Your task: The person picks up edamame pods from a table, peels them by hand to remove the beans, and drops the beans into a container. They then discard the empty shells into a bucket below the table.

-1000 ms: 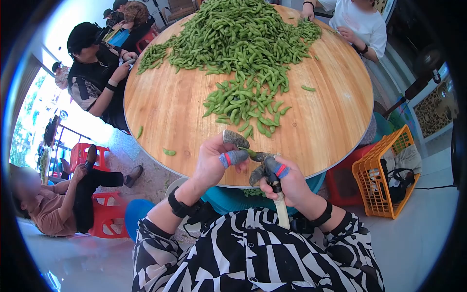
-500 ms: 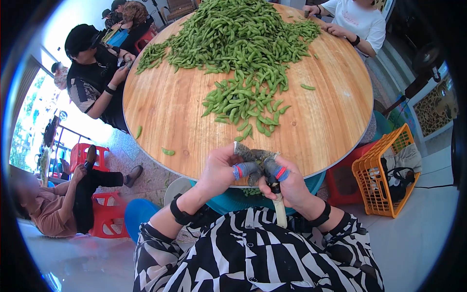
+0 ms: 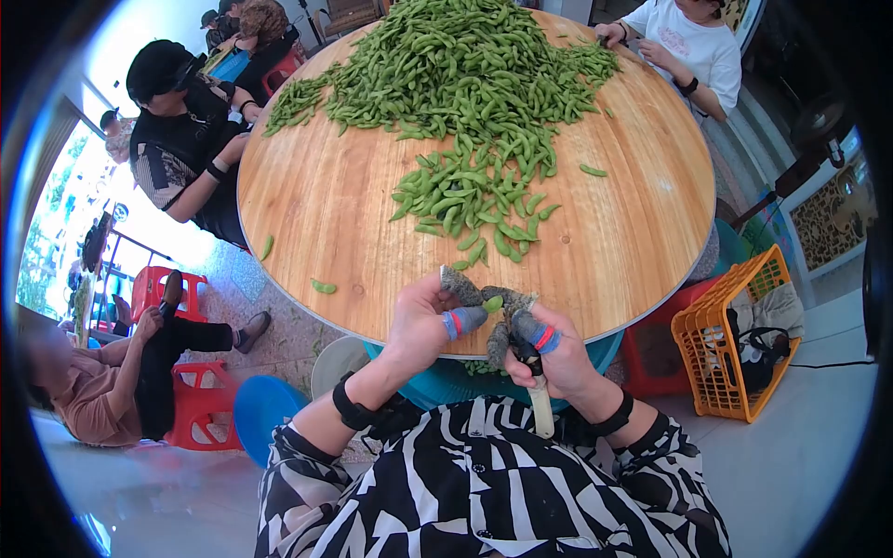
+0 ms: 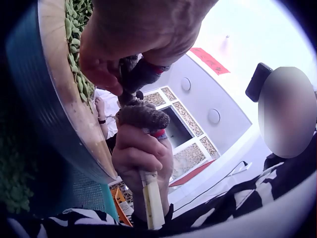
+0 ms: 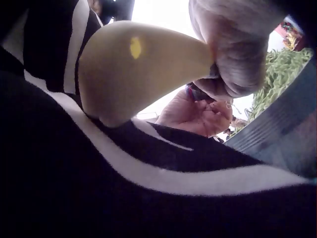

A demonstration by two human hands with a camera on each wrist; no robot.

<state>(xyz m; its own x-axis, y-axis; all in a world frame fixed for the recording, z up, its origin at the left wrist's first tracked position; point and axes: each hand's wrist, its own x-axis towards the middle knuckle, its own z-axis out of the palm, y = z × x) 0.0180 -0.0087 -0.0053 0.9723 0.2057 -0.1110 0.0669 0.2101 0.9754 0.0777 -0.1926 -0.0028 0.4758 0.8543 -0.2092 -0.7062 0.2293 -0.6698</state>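
Near the table's front edge my left hand [image 3: 419,325], with grey covers on thumb and forefinger, pinches a green soybean pod [image 3: 493,303]. The pod's tip shows between the covered fingertips of both hands. My right hand [image 3: 560,361], also wearing grey finger covers, grips a tool by its cream handle [image 3: 540,409]. The handle points down towards my striped shirt and looks broad in the right wrist view [image 5: 133,74]. Fingers hide the tool's working end, so I cannot tell its kind. Beyond my hands lies a large heap of soybean pods [image 3: 456,74] on the round wooden table [image 3: 307,223].
Loose pods [image 3: 324,287] lie on the tabletop. People sit at the left and far right of the table. A yellow crate [image 3: 735,335] stands on the right, red stools [image 3: 200,409] and a blue basin [image 3: 265,414] on the left. A teal container [image 3: 595,358] sits under the front edge.
My left hand moved right and down to meet the right hand, then drew slightly back left; the pod's green tip shows between them now. The right hand keeps its grip on the tool.
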